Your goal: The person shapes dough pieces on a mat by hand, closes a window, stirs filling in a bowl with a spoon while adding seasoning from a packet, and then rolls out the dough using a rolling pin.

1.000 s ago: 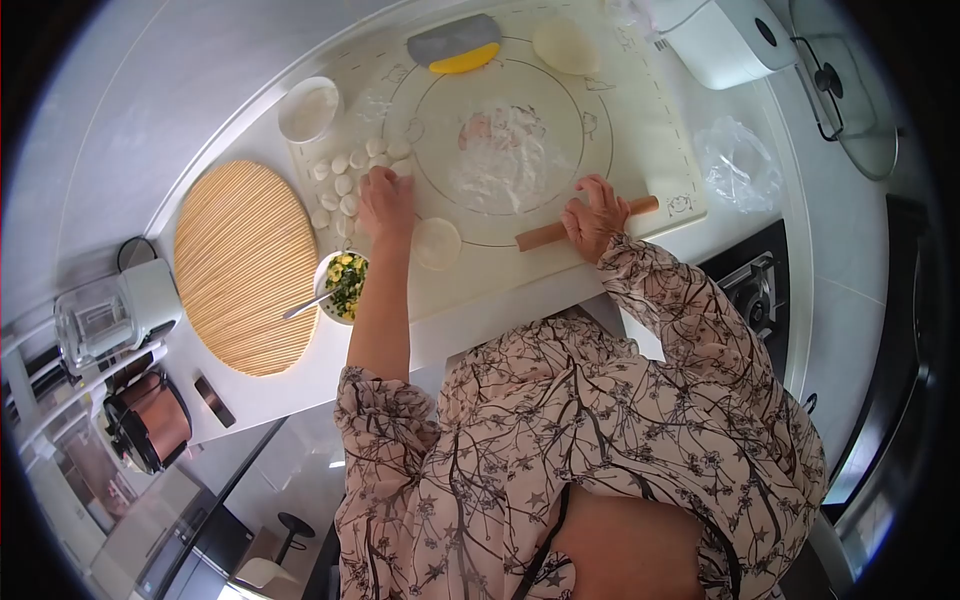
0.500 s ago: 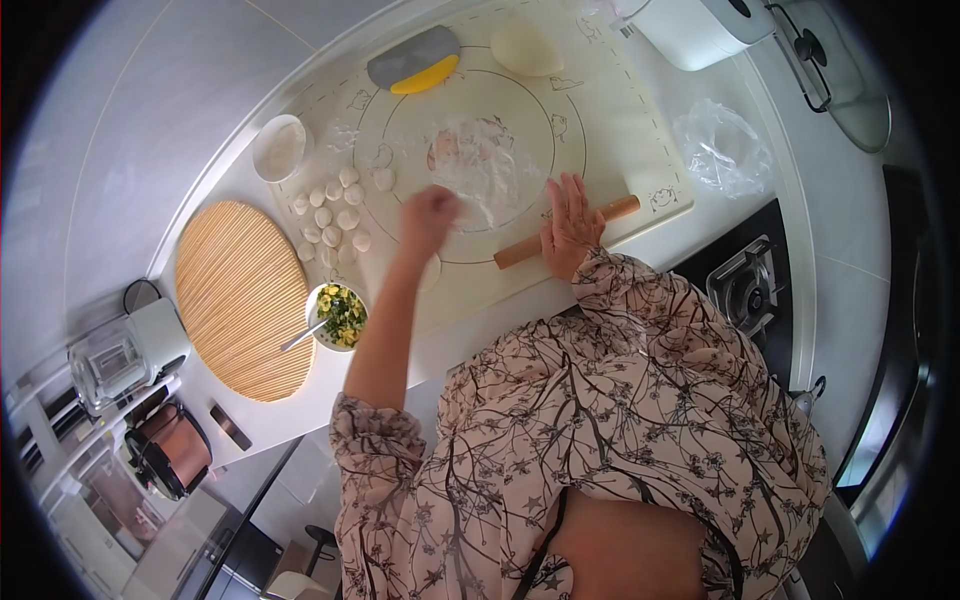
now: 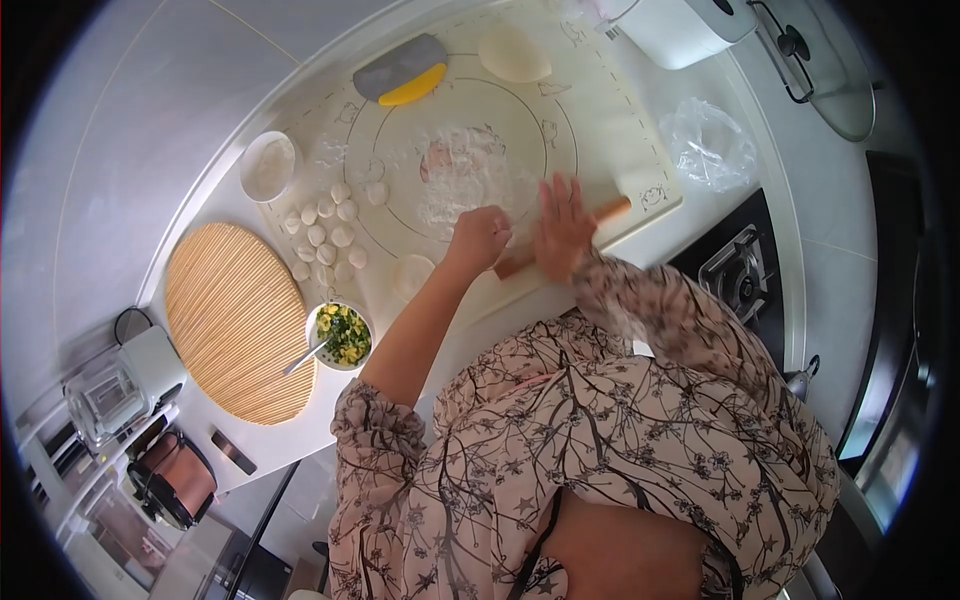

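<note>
My right hand (image 3: 562, 232) lies flat across a wooden rolling pin (image 3: 612, 209), fingers stretched out; it is slightly blurred. Close beside it, my left hand (image 3: 482, 238) is closed, fingers curled in at the near end of the pin. What it holds, if anything, is hidden. Loose flour (image 3: 462, 185) is spread on the pale printed mat (image 3: 610, 130) just beyond my left hand. A flat round dough wrapper (image 3: 413, 277) rests to the left of my left wrist. Several small dough pieces (image 3: 325, 235) sit farther left.
A bowl of green and yellow filling (image 3: 345, 335) with a spoon stands beside a round slatted tray (image 3: 240, 325). A white bowl of flour (image 3: 270, 165), a grey-and-yellow scraper (image 3: 400, 72) and a dough lump (image 3: 514, 55) are farther back. Right: plastic bag (image 3: 712, 145), gas hob (image 3: 742, 275).
My left hand has moved right, from beside the flour to the near end of the rolling pin, staying closed. My right hand stays on the pin. The camera view has shifted slightly.
</note>
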`<state>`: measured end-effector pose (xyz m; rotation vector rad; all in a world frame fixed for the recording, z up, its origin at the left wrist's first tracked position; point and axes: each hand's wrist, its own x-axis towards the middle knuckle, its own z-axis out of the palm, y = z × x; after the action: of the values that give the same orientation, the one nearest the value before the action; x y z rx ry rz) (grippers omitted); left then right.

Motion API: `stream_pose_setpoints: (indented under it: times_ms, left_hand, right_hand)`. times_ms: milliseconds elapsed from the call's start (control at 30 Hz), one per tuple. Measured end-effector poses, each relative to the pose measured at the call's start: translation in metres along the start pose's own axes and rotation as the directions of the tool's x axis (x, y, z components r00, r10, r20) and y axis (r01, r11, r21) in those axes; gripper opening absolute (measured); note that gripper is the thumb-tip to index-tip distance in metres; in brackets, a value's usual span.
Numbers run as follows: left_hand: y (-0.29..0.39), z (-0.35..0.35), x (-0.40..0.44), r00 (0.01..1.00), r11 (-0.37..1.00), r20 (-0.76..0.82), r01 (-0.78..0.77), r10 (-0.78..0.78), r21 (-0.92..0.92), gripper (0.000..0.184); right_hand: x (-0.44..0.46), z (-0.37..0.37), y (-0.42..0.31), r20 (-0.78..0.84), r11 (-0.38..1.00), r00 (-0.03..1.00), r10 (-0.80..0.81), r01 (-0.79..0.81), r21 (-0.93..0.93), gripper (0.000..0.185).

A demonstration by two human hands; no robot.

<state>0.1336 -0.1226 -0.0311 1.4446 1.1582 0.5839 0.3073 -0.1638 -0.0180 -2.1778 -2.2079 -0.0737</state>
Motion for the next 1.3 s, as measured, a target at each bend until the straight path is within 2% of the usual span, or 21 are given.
stream_pose_setpoints:
  times_ms: [100, 133, 233, 333, 433, 467, 533, 600, 633, 667, 733, 767, 800, 900, 933, 1000, 1033, 1067, 1133, 1233, 1300]
  left_hand:
    - [0.027, -0.001, 0.017, 0.99, 0.902, 0.104, 0.037, -0.09, 0.43, 0.015]
    - [0.019, -0.001, 0.02, 0.995, 0.918, 0.096, -0.015, -0.026, 0.396, 0.016]
    - [-0.005, -0.001, 0.016, 0.992, 0.964, 0.036, -0.13, 0.125, 0.233, 0.015]
    - [-0.019, -0.003, 0.001, 0.977, 0.987, 0.167, 0.148, -0.136, -0.06, 0.017]
    - [0.019, -0.005, 0.01, 0.996, 0.903, 0.078, -0.001, -0.036, 0.43, 0.014]
    - [0.015, -0.006, 0.009, 0.997, 0.918, 0.073, -0.058, 0.031, 0.393, 0.013]
    - [0.0, -0.008, 0.009, 0.984, 0.934, 0.047, -0.177, 0.171, 0.311, 0.012]
    - [-0.005, -0.014, 0.001, 0.983, 0.987, 0.099, 0.159, -0.155, -0.033, 0.012]
    - [-0.01, -0.013, -0.005, 0.936, 0.921, 0.173, 0.338, -0.307, -0.195, 0.012]
    - [-0.018, -0.008, -0.007, 0.95, 0.93, 0.187, 0.29, -0.251, -0.226, 0.014]
    - [0.007, -0.009, 0.0, 0.996, 0.989, 0.057, 0.067, -0.075, 0.131, 0.013]
    - [0.017, -0.009, 0.003, 0.999, 0.948, 0.02, -0.033, 0.029, 0.316, 0.013]
    - [0.017, -0.008, 0.01, 0.996, 0.954, 0.045, 0.058, -0.074, 0.294, 0.014]
    - [-0.013, -0.007, 0.007, 0.99, 0.956, 0.009, -0.136, 0.138, 0.262, 0.017]
    - [-0.012, -0.01, 0.005, 0.999, 0.995, 0.029, 0.016, -0.019, 0.097, 0.017]
    - [-0.005, -0.01, -0.011, 0.935, 0.911, 0.156, 0.347, -0.318, -0.222, 0.018]
    - [-0.001, -0.008, -0.011, 0.965, 0.965, 0.085, 0.254, -0.248, -0.063, 0.019]
    - [0.009, -0.008, -0.007, 0.986, 0.981, 0.025, 0.161, -0.164, 0.105, 0.02]
    - [0.007, -0.003, 0.005, 0.999, 0.936, -0.038, -0.001, 0.016, 0.351, 0.022]
    - [-0.004, -0.005, 0.005, 0.998, 0.979, -0.026, -0.047, 0.053, 0.199, 0.022]
    - [-0.007, -0.008, -0.005, 0.994, 0.994, 0.024, 0.105, -0.106, 0.025, 0.021]
  right_hand:
    - [0.044, 0.009, -0.017, -0.076, 0.998, 0.997, 0.018, -0.014, 0.059, 0.062]
    - [0.049, -0.011, -0.025, -0.023, 0.999, 0.999, 0.029, -0.029, 0.021, 0.059]
    - [0.014, 0.017, -0.009, -0.145, 0.996, 0.989, 0.029, -0.016, 0.087, 0.058]
    - [-0.012, 0.01, 0.006, -0.098, 0.993, 0.995, -0.012, 0.023, 0.118, 0.067]
    - [0.04, 0.019, -0.03, -0.161, 0.993, 0.983, 0.088, -0.075, 0.086, 0.069]
    - [0.05, -0.012, -0.03, -0.069, 0.997, 0.997, 0.038, -0.033, 0.075, 0.068]
    - [0.017, -0.008, -0.013, -0.06, 0.992, 0.998, -0.016, 0.024, 0.124, 0.067]
    - [-0.001, 0.001, -0.002, -0.048, 0.992, 0.998, -0.039, 0.045, 0.116, 0.066]
    - [-0.009, 0.002, 0.001, -0.024, 0.996, 0.999, -0.026, 0.028, 0.083, 0.066]
    - [-0.016, 0.004, 0.003, 0.002, 0.999, 1.0, -0.012, 0.012, 0.048, 0.066]
    - [0.027, 0.031, -0.013, -0.05, 0.999, 0.999, 0.009, -0.011, -0.037, 0.069]
    - [0.04, 0.039, -0.022, -0.076, 0.997, 0.997, 0.017, -0.023, -0.078, 0.071]
    - [0.06, -0.016, -0.034, 0.166, 0.996, 0.986, 0.02, -0.034, 0.077, 0.071]
    - [0.023, -0.042, -0.024, 0.352, 0.996, 0.936, 0.022, -0.051, 0.073, 0.07]
    - [-0.015, 0.0, 0.007, 0.062, 0.979, 0.992, -0.11, 0.098, 0.178, 0.066]
    - [-0.005, 0.004, 0.0, 0.037, 0.986, 0.998, -0.041, 0.035, 0.161, 0.065]
    - [0.0, 0.007, -0.009, 0.032, 0.988, 0.999, -0.005, 0.0, 0.155, 0.065]
    - [0.028, -0.001, -0.03, -0.093, 0.995, 0.995, 0.024, -0.015, 0.101, 0.064]
    - [0.051, -0.01, -0.038, -0.049, 0.995, 0.998, 0.027, -0.022, 0.092, 0.066]
    - [0.005, 0.009, -0.013, -0.117, 0.996, 0.993, -0.023, 0.033, 0.088, 0.068]
    - [-0.002, 0.018, -0.004, -0.157, 0.995, 0.987, -0.035, 0.05, 0.09, 0.068]
